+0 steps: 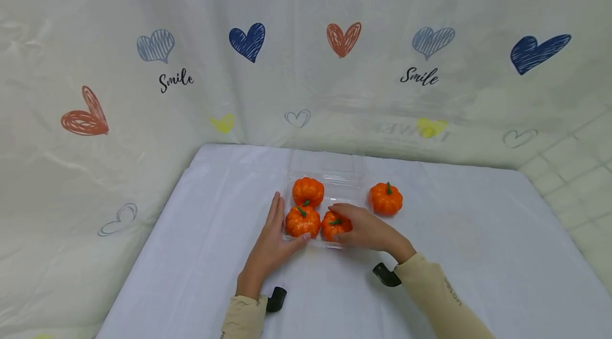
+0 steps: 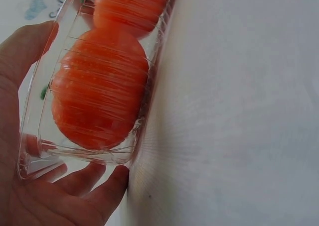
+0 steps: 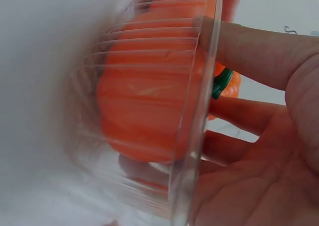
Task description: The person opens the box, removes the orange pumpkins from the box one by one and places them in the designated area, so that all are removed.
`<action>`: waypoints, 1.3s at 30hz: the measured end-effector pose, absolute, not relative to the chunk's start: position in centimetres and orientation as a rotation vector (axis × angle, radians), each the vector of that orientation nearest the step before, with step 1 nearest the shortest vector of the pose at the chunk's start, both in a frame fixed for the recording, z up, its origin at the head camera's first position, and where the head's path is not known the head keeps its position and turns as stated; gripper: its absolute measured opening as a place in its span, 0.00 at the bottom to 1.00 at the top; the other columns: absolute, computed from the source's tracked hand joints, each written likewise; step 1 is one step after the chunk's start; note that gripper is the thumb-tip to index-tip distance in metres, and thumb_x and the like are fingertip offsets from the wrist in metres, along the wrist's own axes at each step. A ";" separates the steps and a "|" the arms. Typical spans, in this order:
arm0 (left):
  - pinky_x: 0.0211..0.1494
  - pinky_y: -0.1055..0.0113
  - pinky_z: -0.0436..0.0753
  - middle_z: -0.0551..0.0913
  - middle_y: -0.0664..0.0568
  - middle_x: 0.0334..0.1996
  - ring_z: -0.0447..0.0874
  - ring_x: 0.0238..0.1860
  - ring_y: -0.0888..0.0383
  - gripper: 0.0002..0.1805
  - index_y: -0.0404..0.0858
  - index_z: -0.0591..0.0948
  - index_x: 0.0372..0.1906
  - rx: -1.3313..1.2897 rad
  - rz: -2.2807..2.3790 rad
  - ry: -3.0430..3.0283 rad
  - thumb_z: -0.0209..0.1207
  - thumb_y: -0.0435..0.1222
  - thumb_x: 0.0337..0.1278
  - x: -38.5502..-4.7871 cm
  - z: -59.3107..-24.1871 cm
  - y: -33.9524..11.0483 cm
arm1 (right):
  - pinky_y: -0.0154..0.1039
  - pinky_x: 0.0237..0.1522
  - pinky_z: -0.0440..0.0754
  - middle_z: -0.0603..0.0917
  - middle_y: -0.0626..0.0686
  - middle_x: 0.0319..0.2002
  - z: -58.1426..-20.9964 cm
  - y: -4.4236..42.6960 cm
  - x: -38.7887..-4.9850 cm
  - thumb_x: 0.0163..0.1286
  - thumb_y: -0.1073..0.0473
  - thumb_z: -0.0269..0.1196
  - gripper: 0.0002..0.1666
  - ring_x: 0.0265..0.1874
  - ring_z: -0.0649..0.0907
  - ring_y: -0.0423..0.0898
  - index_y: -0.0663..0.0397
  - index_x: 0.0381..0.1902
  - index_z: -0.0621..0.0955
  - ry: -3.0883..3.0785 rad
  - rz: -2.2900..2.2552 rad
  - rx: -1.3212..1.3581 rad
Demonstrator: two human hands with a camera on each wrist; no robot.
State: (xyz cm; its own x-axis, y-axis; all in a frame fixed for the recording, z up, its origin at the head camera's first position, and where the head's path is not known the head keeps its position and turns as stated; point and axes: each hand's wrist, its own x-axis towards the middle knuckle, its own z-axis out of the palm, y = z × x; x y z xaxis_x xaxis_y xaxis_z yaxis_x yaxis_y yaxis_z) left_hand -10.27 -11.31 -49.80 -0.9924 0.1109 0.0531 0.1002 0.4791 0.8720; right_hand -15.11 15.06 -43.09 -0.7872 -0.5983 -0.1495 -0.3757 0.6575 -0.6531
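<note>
Right fingers (image 1: 348,211) overlapping boxed pumpkin (image 1: 333,228), loose pumpkin (image 1: 385,200) outside, lid (image 1: 326,161) apparently raised

Three pumpkins (image 1: 303,221) sat in the container (image 1: 343,190), two left, one front right, a fourth pumpkin (image 1: 385,199) outside to its right.

pumpkin (image 1: 330,229) partly behind right grip (image 1: 367,230)
</note>
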 end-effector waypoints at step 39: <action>0.77 0.48 0.67 0.38 0.55 0.88 0.47 0.86 0.48 0.66 0.37 0.48 0.88 0.165 1.549 2.729 0.71 0.63 0.58 -10.3 -50.1 -11.2 | 0.54 0.57 0.85 0.83 0.53 0.63 -43.8 17.5 -13.2 0.66 0.52 0.79 0.36 0.56 0.82 0.53 0.50 0.70 0.79 2.693 -1.499 -0.508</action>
State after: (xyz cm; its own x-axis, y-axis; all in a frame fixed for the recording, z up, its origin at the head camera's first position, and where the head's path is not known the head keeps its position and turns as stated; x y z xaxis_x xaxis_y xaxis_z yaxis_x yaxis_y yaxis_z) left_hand -10.33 -11.25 -50.10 -0.9945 0.0911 0.0525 0.0918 0.5083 0.8563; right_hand -13.20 17.50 -43.84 -0.9469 -0.2893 0.1402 -0.2716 0.4867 -0.8303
